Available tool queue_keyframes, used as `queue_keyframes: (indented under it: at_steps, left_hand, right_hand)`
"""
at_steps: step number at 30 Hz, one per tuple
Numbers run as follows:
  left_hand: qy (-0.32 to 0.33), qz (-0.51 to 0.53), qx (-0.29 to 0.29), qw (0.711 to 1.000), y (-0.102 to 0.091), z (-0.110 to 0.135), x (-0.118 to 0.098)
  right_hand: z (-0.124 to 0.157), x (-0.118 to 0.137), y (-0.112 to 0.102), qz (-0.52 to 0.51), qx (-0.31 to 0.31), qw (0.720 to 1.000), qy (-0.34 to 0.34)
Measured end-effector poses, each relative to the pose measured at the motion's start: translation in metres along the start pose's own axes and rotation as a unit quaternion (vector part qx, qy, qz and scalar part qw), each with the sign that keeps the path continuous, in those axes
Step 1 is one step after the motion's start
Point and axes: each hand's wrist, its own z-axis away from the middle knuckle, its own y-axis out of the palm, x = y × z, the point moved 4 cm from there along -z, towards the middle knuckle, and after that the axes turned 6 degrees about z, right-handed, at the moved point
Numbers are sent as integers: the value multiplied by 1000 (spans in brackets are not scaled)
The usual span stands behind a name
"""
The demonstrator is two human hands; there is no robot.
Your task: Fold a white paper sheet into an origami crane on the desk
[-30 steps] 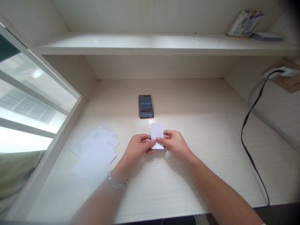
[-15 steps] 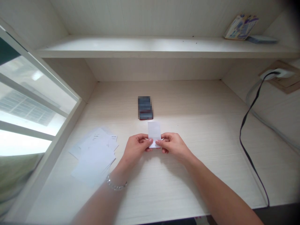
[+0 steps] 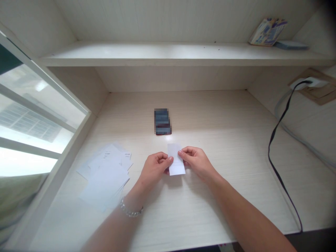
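Note:
Between my two hands is a small white rectangular piece of paper, slightly tilted and held a little above the desk. My left hand pinches its left edge, thumb on top and fingers curled underneath. My right hand grips the right edge higher up, its thumb near the paper's upper right part. Beyond the paper lies a dark, blurred-out rectangular item with a thin red lower edge. Left of my left hand, several white paper sheets are spread in an overlapping pile, some with small print.
A shelf runs across above the desk. On its right end stand a colourful box and a flat bluish item. A black cord hangs from a wall socket down to the desk's right side. A window is at left.
The paper has shifted slightly toward me and turned a little. My right thumb has moved from its lower edge up along the right side.

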Motion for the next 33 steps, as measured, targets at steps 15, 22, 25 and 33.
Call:
queue_keyframes:
  at_steps: [15, 22, 25, 33]
  left_hand:
    - [-8, 5, 10, 1000, 1, 1, 1]
    - [22, -46, 7, 999, 0, 2, -1]
    - [49, -69, -4, 996, 0, 2, -5]
    - [185, -129, -87, 970, -2, 12, -25]
  right_hand:
    - [2, 3, 1, -41, -29, 999, -3]
    - [2, 5, -4, -6, -70, 997, -40]
    - [3, 11, -7, 29, -108, 991, -76]
    - [6, 17, -5, -29, -71, 995, -63]
